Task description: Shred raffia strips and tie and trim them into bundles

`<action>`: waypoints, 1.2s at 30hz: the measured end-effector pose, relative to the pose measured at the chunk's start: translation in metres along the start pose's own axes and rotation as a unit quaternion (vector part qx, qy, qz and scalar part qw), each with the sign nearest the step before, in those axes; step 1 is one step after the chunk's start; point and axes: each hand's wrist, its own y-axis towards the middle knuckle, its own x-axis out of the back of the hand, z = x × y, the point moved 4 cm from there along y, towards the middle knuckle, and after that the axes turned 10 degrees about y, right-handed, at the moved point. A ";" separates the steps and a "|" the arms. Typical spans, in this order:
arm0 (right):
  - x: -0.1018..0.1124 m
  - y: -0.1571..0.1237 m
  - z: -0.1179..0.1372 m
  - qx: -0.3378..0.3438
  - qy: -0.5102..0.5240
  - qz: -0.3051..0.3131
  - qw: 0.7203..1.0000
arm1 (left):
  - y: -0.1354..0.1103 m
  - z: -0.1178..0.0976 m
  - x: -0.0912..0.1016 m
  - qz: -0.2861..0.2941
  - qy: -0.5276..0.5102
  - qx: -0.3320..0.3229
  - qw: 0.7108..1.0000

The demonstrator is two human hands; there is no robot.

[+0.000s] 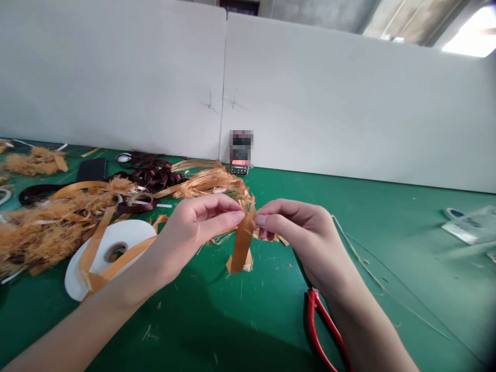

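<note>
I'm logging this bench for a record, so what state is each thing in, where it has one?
Left hand: pinching the strip
Right hand: pinching at the strip's right edge
Strip: hanging down from the fingertips
Spool: lying flat, orange ribbon across it
Red-handled tool: handles apart, head hidden
Phone: upright, screen lit
Dark ribbon: loosely heaped
Fibre heap: frayed, loose

The left hand [191, 227] and right hand [304, 227] pinch the upper part of a tan ribbon [242, 248] over the green counter [387, 212]. A white spool [132, 233] and frayed fibres [50, 227] lie leftward, a red-handled tool [311, 316] nearer right; a phone [241, 151] stands behind.
</note>
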 end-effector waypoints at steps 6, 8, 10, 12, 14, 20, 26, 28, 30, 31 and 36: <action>-0.003 0.000 0.000 -0.001 0.013 0.006 1.000 | 0.000 -0.001 -0.002 0.002 0.034 0.000 0.999; -0.003 0.000 -0.001 0.004 0.011 0.010 1.000 | 0.000 -0.002 -0.002 0.003 0.040 0.000 0.999; -0.003 -0.001 -0.002 0.000 0.001 0.009 1.000 | -0.001 -0.002 -0.002 0.004 0.040 -0.005 0.999; -0.003 -0.001 -0.003 -0.013 0.007 0.005 1.000 | -0.002 -0.001 -0.003 0.007 0.036 -0.011 0.999; -0.003 -0.001 -0.004 -0.031 0.035 0.006 0.999 | -0.002 0.000 -0.004 0.008 0.035 -0.010 0.999; -0.003 0.001 -0.007 -0.087 0.116 0.034 0.989 | -0.001 0.002 -0.010 0.041 0.040 0.005 0.998; -0.001 0.001 -0.012 -0.108 0.132 0.018 0.985 | -0.005 -0.006 -0.005 -0.077 0.158 -0.126 0.976; 0.002 0.002 -0.013 -0.107 0.143 -0.011 0.984 | -0.013 -0.013 -0.003 -0.173 0.276 -0.234 0.916; 0.003 0.002 -0.013 -0.112 0.170 -0.020 0.979 | -0.022 -0.018 -0.004 -0.230 0.370 -0.335 0.836; 0.003 0.002 -0.013 -0.114 0.181 -0.013 0.977 | -0.026 -0.019 -0.006 -0.239 0.400 -0.377 0.800; 0.003 0.000 -0.009 -0.110 0.172 0.020 0.979 | -0.032 -0.019 -0.014 -0.213 0.467 -0.480 0.712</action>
